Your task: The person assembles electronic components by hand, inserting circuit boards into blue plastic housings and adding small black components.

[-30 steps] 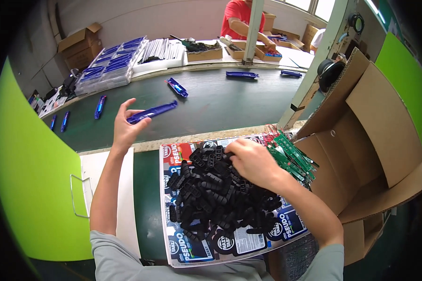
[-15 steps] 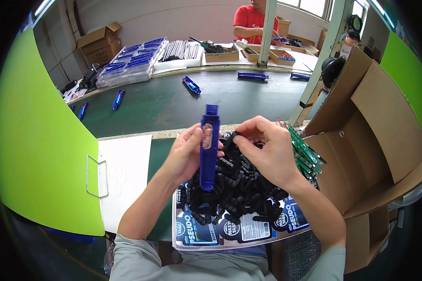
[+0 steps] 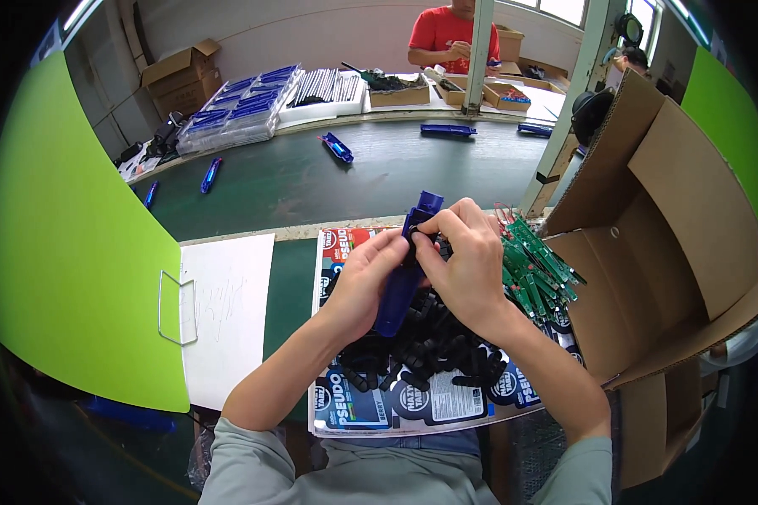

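- The left grip (image 3: 364, 282) holds a long dark-blue plastic shell (image 3: 398, 301) from its left side, thumb near the upper part. The shell hangs slanted between the two grips, upper end leaning right and away, lower end toward the body.
- The right grip (image 3: 467, 265) bends over the shell's upper part from the other side, thumb and forefinger on it. A small black part (image 3: 411, 256) seems to lie between the two thumbs, mostly covered, so whether the right grip is closed on it I cannot tell.
- The step looks like fitting that part into the shell. To do it well, I would let the left grip carry the shell steadily, line the part up before pushing, and press evenly with both thumbs; a crooked push could jam it or flex the thin walls.
- Just below the grips, black moulded parts (image 3: 421, 332) lie heaped on printed sheets (image 3: 354, 408); keeping the shell's lower end above the heap should avoid snagging.
- Right of the right grip, green circuit boards (image 3: 531, 273) lie close enough for the wrist to brush, so the elbow should stay in.
- Beyond both grips, another blue shell (image 3: 337, 148) lies on the green bench (image 3: 269, 194).
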